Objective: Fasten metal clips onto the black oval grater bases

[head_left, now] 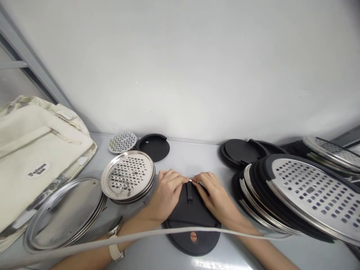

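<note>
A black board (pixel 180 210) with a round lower end and a small round hole lies flat on the grey table, in the middle. A black strap (pixel 189 193) runs down its upper part, with a small shiny metal piece (pixel 190 180) at the strap's top. My left hand (pixel 171 189) comes from the left, its fingertips pinching beside the metal piece. From the right, my right hand (pixel 211 191) pinches at the other side of it. Both hands rest over the board's upper edge. A watch is on my left wrist.
Metal grater discs (pixel 128 175) and plain metal plates (pixel 66 213) are stacked at left, beside a cream bag (pixel 42 150). Black discs (pixel 243 152) and a large stack of graters (pixel 315 195) stand at right. A white cable (pixel 157 231) crosses in front.
</note>
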`<control>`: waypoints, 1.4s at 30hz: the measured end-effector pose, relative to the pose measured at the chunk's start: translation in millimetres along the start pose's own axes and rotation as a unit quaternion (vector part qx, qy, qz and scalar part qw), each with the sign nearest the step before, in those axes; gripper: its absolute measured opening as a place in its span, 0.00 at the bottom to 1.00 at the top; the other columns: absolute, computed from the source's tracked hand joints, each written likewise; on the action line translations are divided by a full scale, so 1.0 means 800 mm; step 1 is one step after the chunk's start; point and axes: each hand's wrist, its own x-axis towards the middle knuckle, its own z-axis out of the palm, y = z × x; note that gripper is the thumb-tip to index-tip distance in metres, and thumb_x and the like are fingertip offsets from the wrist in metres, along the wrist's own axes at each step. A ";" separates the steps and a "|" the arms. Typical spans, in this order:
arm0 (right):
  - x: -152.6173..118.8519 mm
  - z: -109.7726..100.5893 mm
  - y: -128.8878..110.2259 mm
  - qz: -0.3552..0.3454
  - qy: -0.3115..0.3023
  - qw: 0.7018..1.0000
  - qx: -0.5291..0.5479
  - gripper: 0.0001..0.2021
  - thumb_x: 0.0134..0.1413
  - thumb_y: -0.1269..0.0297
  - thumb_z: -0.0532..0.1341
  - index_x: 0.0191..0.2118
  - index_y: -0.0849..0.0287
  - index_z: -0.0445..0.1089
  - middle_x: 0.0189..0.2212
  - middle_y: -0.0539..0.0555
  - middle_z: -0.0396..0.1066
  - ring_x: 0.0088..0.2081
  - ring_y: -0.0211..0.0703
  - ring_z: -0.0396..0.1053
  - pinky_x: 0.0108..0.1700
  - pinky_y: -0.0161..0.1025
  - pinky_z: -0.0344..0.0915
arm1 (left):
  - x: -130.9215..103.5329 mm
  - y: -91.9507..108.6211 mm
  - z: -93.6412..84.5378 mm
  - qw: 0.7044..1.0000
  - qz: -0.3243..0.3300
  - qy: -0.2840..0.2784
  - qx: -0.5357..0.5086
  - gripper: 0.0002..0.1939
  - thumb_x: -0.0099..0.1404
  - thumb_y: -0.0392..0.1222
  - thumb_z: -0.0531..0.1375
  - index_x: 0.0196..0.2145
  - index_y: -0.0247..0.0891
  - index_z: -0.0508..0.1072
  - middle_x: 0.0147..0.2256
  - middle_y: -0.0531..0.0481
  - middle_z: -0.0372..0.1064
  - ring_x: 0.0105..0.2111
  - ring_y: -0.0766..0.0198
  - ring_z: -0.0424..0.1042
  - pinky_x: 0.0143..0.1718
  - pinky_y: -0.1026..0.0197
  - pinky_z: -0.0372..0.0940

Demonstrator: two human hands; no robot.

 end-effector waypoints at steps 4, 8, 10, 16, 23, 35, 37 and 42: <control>-0.001 0.001 0.002 -0.002 0.007 1.000 0.000 0.05 0.64 0.69 0.51 0.38 0.56 0.63 0.35 0.54 0.67 0.39 0.46 0.63 0.42 0.45 0.63 | 0.001 0.002 -0.002 1.000 0.002 -0.005 0.004 0.10 0.67 0.29 0.53 0.35 0.38 0.73 0.34 0.52 0.73 0.36 0.63 0.69 0.42 0.55 0.54; 0.000 0.002 0.003 -0.006 0.011 1.000 0.004 0.06 0.64 0.70 0.51 0.39 0.55 0.63 0.35 0.54 0.67 0.39 0.47 0.64 0.41 0.46 0.63 | 0.001 0.002 -0.003 1.000 0.001 -0.007 0.000 0.11 0.68 0.29 0.52 0.36 0.38 0.73 0.34 0.51 0.74 0.37 0.63 0.69 0.42 0.56 0.54; 0.000 0.002 0.003 -0.007 0.013 1.000 0.007 0.06 0.64 0.70 0.51 0.39 0.56 0.63 0.35 0.54 0.67 0.40 0.47 0.64 0.41 0.46 0.63 | 0.000 0.002 -0.004 1.000 0.000 -0.009 -0.003 0.11 0.68 0.29 0.53 0.36 0.39 0.73 0.34 0.52 0.74 0.37 0.63 0.69 0.42 0.55 0.54; 0.000 0.004 0.005 0.001 0.019 1.000 -0.001 0.05 0.64 0.70 0.52 0.38 0.56 0.64 0.34 0.54 0.68 0.39 0.47 0.63 0.41 0.46 0.64 | 0.001 0.002 -0.002 1.000 -0.005 -0.006 -0.014 0.11 0.69 0.31 0.52 0.36 0.39 0.74 0.33 0.52 0.74 0.36 0.63 0.69 0.43 0.56 0.55; -0.001 0.003 0.003 0.010 0.019 1.000 0.000 0.06 0.63 0.70 0.52 0.38 0.56 0.65 0.34 0.54 0.68 0.39 0.47 0.64 0.41 0.46 0.64 | 0.001 -0.003 0.000 0.998 -0.016 -0.002 -0.057 0.11 0.68 0.32 0.53 0.37 0.40 0.74 0.34 0.51 0.74 0.38 0.63 0.69 0.45 0.56 0.57; 0.000 0.000 -0.002 0.002 0.013 1.000 -0.025 0.05 0.64 0.70 0.51 0.38 0.56 0.64 0.34 0.54 0.68 0.39 0.47 0.63 0.41 0.46 0.63 | 0.001 0.001 0.002 0.999 -0.032 0.005 -0.012 0.08 0.66 0.31 0.56 0.32 0.39 0.73 0.31 0.55 0.72 0.36 0.64 0.68 0.43 0.55 0.52; 0.000 0.000 -0.003 -0.001 0.015 0.999 -0.028 0.06 0.64 0.70 0.51 0.39 0.57 0.64 0.34 0.54 0.68 0.39 0.47 0.63 0.41 0.46 0.62 | 0.001 0.000 0.003 0.999 -0.032 0.009 -0.009 0.08 0.66 0.30 0.56 0.31 0.39 0.73 0.31 0.55 0.72 0.36 0.64 0.67 0.43 0.55 0.52; 0.000 0.001 -0.004 -0.007 0.015 1.000 -0.021 0.06 0.64 0.70 0.51 0.41 0.57 0.64 0.35 0.54 0.67 0.39 0.46 0.62 0.43 0.45 0.62 | 0.001 0.000 0.005 0.999 -0.032 0.014 -0.013 0.08 0.65 0.27 0.56 0.31 0.37 0.71 0.32 0.54 0.71 0.37 0.64 0.67 0.43 0.56 0.53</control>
